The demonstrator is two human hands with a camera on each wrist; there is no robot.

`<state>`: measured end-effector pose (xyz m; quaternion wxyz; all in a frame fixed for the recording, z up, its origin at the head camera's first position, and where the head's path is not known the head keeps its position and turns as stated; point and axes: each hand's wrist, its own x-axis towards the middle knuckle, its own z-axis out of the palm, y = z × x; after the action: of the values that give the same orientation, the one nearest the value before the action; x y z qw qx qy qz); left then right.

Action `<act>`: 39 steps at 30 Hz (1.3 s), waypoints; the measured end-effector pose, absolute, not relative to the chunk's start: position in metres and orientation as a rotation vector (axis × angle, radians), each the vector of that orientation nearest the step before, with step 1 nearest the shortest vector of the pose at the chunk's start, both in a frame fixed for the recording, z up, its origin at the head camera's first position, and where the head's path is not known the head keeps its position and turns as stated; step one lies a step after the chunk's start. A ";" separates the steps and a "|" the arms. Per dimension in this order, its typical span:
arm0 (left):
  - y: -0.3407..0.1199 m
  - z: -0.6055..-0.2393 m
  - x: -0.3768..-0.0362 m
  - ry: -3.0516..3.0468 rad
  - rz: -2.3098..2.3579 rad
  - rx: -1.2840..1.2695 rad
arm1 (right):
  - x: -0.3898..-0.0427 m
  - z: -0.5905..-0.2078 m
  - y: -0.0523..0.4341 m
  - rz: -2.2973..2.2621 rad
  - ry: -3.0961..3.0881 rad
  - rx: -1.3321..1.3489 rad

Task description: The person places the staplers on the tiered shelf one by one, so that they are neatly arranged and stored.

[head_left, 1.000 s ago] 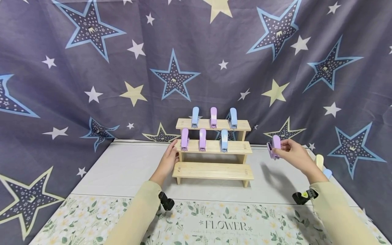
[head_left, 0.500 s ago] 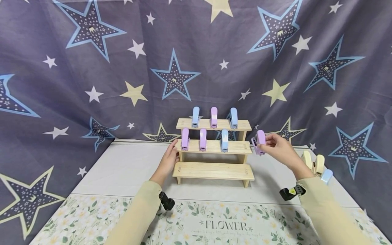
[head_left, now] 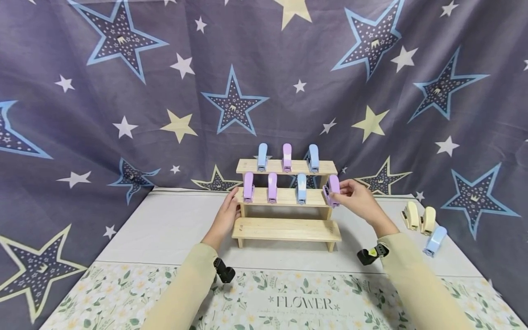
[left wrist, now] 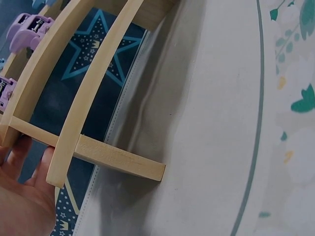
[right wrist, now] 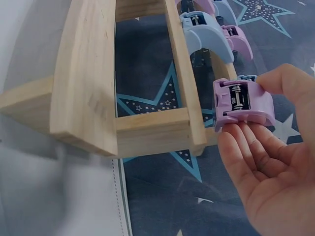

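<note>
The right hand [head_left: 358, 198] pinches a small purple plastic stapler [head_left: 332, 189] between thumb and fingers at the right end of the middle step of a three-tier pale wooden rack [head_left: 286, 229]. The left hand [head_left: 226, 218], fingers relaxed, rests against the rack's left side. Two cream staplers [head_left: 418, 218] and a blue one [head_left: 435, 240] lie well apart on the white tablecloth [head_left: 165, 229].

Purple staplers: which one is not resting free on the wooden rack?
The purple stapler at the middle step's right end; the right hand pinches it, while the others stand untouched.
</note>
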<state>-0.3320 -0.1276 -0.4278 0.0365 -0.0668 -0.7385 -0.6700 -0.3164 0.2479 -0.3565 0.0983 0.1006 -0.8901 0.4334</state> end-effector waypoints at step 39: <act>-0.128 -0.429 -0.334 -2.295 -2.033 -0.167 | -0.337 -0.366 0.235 1.361 -2.662 0.260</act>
<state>-0.3337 -0.1279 -0.4295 0.0356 -0.0543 -0.7470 -0.6616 -0.3372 0.2355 -0.3661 0.0702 0.0864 -0.8849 0.4523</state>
